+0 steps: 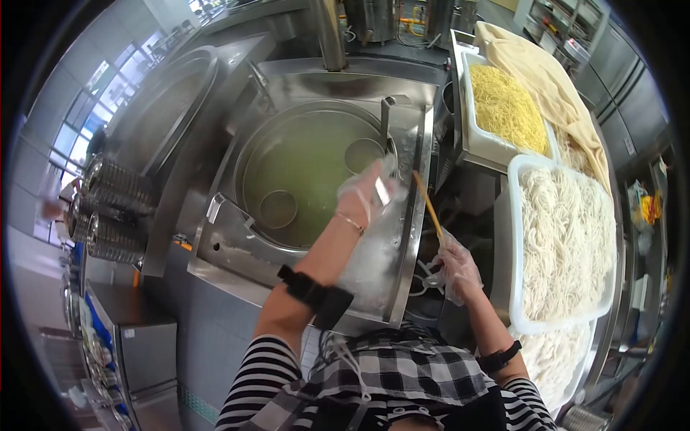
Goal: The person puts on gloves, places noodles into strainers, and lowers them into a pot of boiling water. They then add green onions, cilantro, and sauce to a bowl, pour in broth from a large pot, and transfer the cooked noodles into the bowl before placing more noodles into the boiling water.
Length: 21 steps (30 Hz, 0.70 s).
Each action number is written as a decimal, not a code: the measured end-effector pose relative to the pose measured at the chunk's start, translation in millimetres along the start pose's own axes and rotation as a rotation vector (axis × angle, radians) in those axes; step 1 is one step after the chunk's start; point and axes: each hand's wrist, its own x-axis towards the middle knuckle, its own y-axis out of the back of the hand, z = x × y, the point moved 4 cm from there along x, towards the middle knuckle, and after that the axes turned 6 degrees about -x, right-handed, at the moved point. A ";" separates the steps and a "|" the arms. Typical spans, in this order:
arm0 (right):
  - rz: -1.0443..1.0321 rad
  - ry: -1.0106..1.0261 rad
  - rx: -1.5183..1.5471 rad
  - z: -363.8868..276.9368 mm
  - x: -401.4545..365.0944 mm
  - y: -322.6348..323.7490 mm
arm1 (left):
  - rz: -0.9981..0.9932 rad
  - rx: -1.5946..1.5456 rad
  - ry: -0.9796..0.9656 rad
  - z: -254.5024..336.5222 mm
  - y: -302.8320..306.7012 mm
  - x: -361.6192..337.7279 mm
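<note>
My left hand (359, 197), in a clear glove, is closed around a shiny metal handle (382, 190) at the right rim of the round pot (248, 136). Just beyond that hand, a round strainer (363, 154) sits in the cloudy greenish water; whether the handle belongs to it is unclear. Another strainer (278, 209) is in the water at the near left, beside a bent metal handle (233, 213) over the rim. My right hand (460, 269), also gloved, grips long wooden chopsticks (428, 205), which point up and away, right of the steel counter.
White noodles (568, 237) fill a white tub (516, 251) at the right. Yellow noodles (507, 108) lie in a tub behind it, beside a beige cloth (535, 57). Stacked wire baskets (115, 215) stand at the left, near another large round vessel (169, 108).
</note>
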 end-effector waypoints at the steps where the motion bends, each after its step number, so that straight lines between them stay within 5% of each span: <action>1: -0.056 0.029 -0.101 -11.6 5.9 -0.4 | 0.010 -0.007 -0.007 3.2 6.8 -7.8; 3: -0.110 0.076 -0.182 -17.4 28.4 -4.8 | -0.208 1.796 -0.364 15.1 17.2 -51.6; 4: -0.074 0.252 -0.656 -29.6 38.4 -10.1 | -0.212 1.862 -0.610 19.2 29.1 -68.1; 5: -0.037 0.431 -1.130 -39.4 46.8 -19.2 | -0.216 1.912 -0.857 16.6 38.3 -85.2; 6: -0.056 0.550 -1.193 -45.0 59.0 -31.9 | -0.206 1.908 -0.850 10.4 37.8 -98.6; 8: -0.155 0.631 -1.370 -58.9 85.4 -66.4 | 0.354 1.174 -0.821 19.6 52.0 -128.2; 14: -0.350 0.515 -1.623 -100.5 124.6 -160.0 | 0.283 1.285 -0.651 -13.6 72.0 -166.7; 17: -0.475 0.668 -1.749 -75.7 127.2 -193.8 | 0.315 1.269 -0.667 -12.1 87.1 -169.2; 21: -0.566 0.721 -1.474 -90.7 136.8 -191.5 | 0.420 1.049 -0.592 -3.9 92.1 -170.9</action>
